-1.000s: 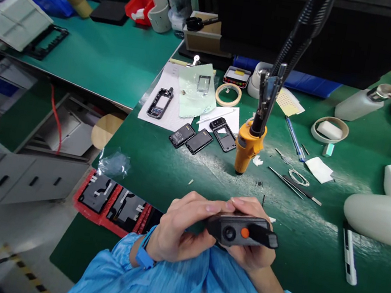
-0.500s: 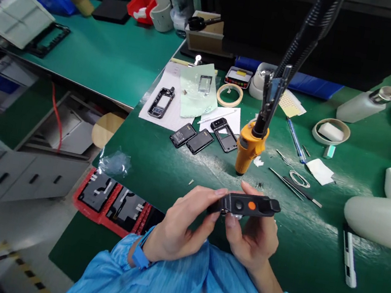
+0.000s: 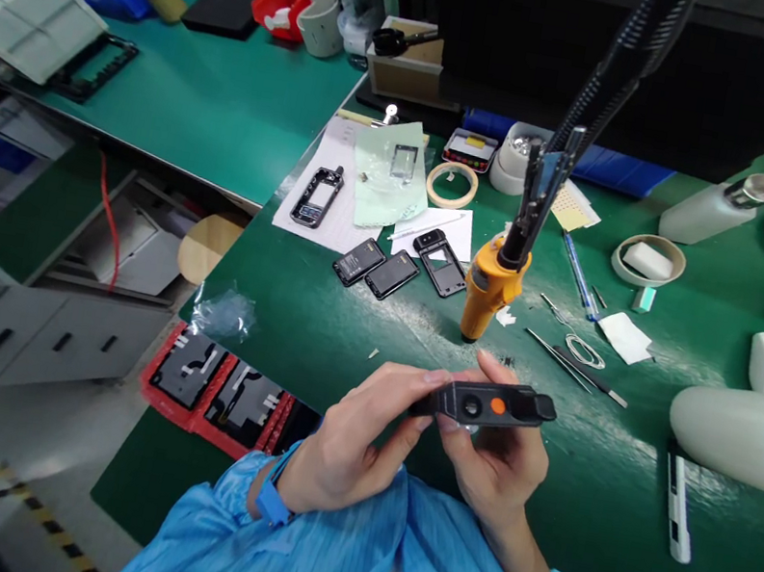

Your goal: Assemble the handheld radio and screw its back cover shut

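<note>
Both my hands hold a black handset (image 3: 488, 405) edge-on above the near part of the green mat; its edge shows a round black knob hole and an orange button. My left hand (image 3: 356, 443) pinches its left end with thumb and fingers. My right hand (image 3: 495, 461) cups it from below, the fingers curled round its far side. Just beyond the handset an orange electric screwdriver (image 3: 489, 284) hangs tip-down from a black coiled cable.
On the green mat (image 3: 319, 315) lie several black phone parts (image 3: 391, 273), a frame (image 3: 316, 197) on white paper, tape rolls (image 3: 452, 184), tweezers (image 3: 561, 355) and pens. White housings (image 3: 745, 435) sit at right. Red trays (image 3: 218, 390) stand below the left edge.
The handset rose away from my chest and tilted so that its thin edge faces me. My fingers shifted from lying over its top to pinching its ends.
</note>
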The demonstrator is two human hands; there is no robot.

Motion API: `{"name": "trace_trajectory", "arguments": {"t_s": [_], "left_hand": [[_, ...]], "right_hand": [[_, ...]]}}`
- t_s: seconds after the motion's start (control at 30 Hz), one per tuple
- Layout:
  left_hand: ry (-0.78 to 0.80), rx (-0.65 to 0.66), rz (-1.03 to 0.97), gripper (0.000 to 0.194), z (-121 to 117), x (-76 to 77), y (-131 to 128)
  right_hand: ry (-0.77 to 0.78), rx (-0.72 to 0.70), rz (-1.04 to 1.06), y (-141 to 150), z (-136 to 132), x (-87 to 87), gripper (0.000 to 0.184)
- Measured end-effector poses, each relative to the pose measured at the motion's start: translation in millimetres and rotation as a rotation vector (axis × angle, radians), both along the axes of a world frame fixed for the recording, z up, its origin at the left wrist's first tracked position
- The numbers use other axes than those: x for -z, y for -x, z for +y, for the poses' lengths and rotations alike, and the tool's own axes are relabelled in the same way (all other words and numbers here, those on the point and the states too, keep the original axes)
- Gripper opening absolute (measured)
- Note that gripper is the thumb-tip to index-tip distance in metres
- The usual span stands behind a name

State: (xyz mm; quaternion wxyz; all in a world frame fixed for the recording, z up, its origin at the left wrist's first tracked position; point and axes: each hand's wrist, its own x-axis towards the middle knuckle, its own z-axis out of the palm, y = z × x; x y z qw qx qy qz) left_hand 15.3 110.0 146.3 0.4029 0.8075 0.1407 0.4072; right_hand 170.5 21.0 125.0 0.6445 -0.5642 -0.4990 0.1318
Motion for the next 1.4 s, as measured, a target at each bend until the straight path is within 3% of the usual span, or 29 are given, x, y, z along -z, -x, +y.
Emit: {"name": "trace_trajectory", "arguments": {"t_s": [0.27,0.53,0.9,1.17,1.4], "left_hand": [[-0.075,-0.004,-0.009,0.057,3.9,-2.7,-5.5],[-0.076,0.001,-0.009,0.053,6.6,-3.5,-9.2],[0.06,-0.076,-0.047,0.064,-2.7,11.5,-3.7],[-0.025,-0.114,-0.041,0.059,1.6,1.3,-3.9],[0.012,-0.077,-0.067,0.053,2.6,-1.2,-4.8]], "right_hand": [[0.126,0.037,0.077,-0.8,-1.8,-3.1,0.046],[0.178,0.025,0.143,-0.1,1.2,-4.7,0.042],[0.108,0.092,-0.004,7.7,-0.8,11.3,0.049],[0.023,0.141,-0.204,5.0,0.1,10.8,0.067],[0.007,0.123,-0.247,4.2,0.5,7.5,0.067]]}}
